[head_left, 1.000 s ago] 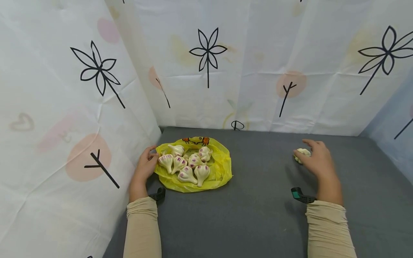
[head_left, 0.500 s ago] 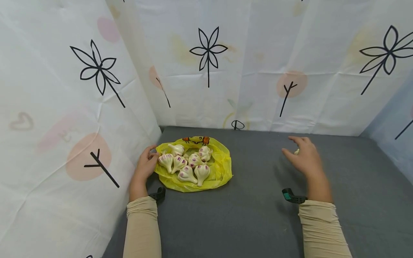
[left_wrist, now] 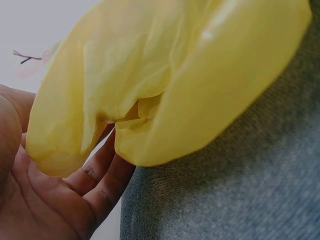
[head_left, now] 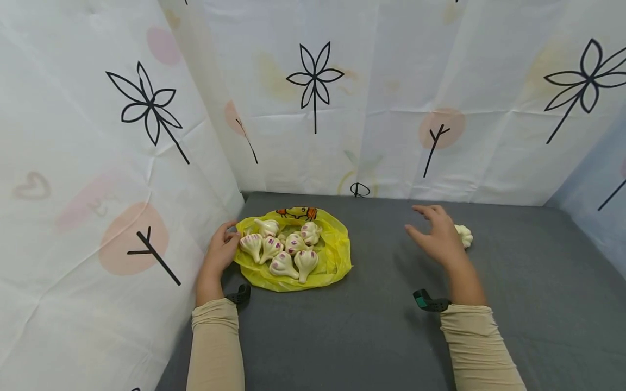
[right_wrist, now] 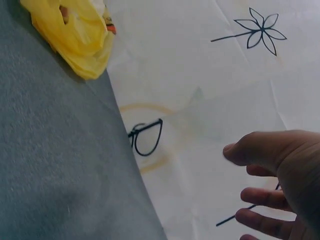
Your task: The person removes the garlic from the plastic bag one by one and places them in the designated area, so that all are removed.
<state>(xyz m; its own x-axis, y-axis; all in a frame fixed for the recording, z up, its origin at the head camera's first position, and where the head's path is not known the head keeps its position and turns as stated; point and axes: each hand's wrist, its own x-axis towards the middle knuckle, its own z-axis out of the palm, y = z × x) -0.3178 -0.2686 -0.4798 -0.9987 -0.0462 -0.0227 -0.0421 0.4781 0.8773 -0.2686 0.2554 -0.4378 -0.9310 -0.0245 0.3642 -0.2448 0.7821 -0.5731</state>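
A yellow plastic bag [head_left: 337, 260] lies spread on the table with several white garlic bulbs [head_left: 306, 262] marked in purple. My left hand [head_left: 220, 251] holds the bag's left edge; in the left wrist view its fingers [left_wrist: 102, 175] pass behind the yellow film, partly hidden by it. To the right, my right hand [head_left: 440, 239] hovers over the table, thumb and fingers apart, holding nothing. Just right of it lies a single pale garlic bulb [head_left: 464, 237], partly covered by that hand. The right wrist view shows the same hand [right_wrist: 280, 185] with spread fingers.
A dark grey cloth covers the table [head_left: 362, 326]. White printed fabric [head_left: 381, 108] stands behind and on the left side, close to my left arm. Each wrist wears a black band.
My right hand has moved left, away from the single garlic bulb, which is partly uncovered on its right side. The left hand and the bag have stayed in place.
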